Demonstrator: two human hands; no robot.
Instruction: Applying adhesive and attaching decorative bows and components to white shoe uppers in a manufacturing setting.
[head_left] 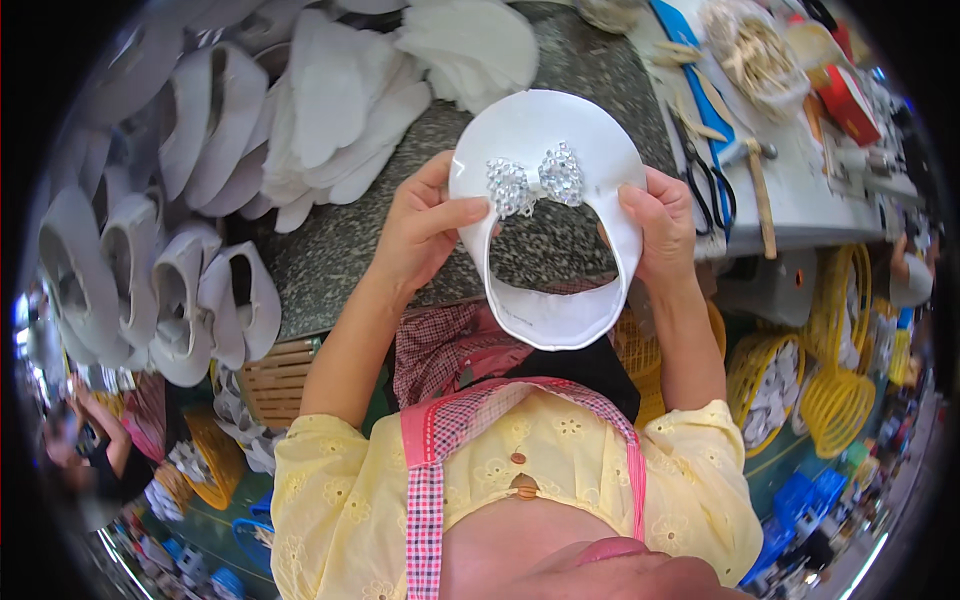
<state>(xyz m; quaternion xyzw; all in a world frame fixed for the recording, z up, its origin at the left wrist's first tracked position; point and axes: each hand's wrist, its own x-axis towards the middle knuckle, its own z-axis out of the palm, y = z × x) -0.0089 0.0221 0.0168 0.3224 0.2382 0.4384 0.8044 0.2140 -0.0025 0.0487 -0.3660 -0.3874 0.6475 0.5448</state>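
A white shoe upper [545, 117] is stretched between my two hands, over the near edge of the dark speckled worktop [350, 255]. A glittery silver bow [562, 177] lies across its front, just above the opening. My left hand [420, 222] grips the left side, thumb on top and fingers mostly hidden underneath. On the opposite side, my right hand [662, 222] pinches the edge in the same way. The worktop shows through the upper's opening.
White shoe uppers [180, 290] and flat rounded white pieces [335, 110] are piled at left. To the right are black-handled scissors [708, 190], a hammer [764, 200], a blue strip [690, 60] and a plastic bag [755, 55]. Yellow baskets [838, 405] stand below; another person [85, 450] is far left.
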